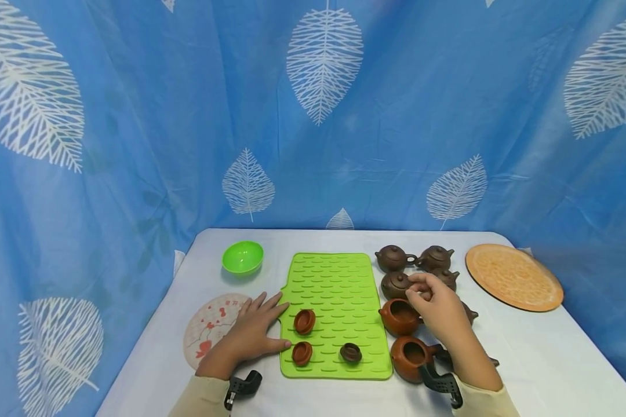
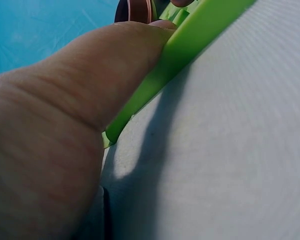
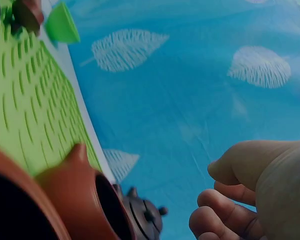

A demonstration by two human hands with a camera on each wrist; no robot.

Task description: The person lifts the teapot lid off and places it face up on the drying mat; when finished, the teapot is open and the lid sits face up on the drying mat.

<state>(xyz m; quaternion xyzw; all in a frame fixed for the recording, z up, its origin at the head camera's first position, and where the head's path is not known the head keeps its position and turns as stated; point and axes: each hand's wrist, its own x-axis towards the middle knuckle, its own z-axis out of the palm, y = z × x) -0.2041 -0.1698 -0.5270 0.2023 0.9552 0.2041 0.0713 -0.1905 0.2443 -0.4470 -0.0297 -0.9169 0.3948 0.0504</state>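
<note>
My left hand (image 1: pixel 258 327) lies with fingers spread at the left edge of the green mat (image 1: pixel 334 289), thumb on that edge near two reddish-brown teapot lids, one lid (image 1: pixel 304 321) behind the other lid (image 1: pixel 302 353). A dark brown lid (image 1: pixel 350 353) sits toward the mat's front. My right hand (image 1: pixel 434 298) hovers beside a lidded dark teapot (image 1: pixel 395 285), thumb and index finger near its lid knob. In the right wrist view its fingers are loosely bent, with nothing between them. Two lidless reddish teapots, a rear teapot (image 1: pixel 399 317) and a front teapot (image 1: pixel 410 359), stand closer to me.
More dark teapots (image 1: pixel 391 258) cluster at the mat's right, some partly behind my right hand and forearm. A green bowl (image 1: pixel 242 258) stands back left. A round patterned placemat (image 1: pixel 203 330) lies under my left arm, and an orange round board (image 1: pixel 513 277) lies far right.
</note>
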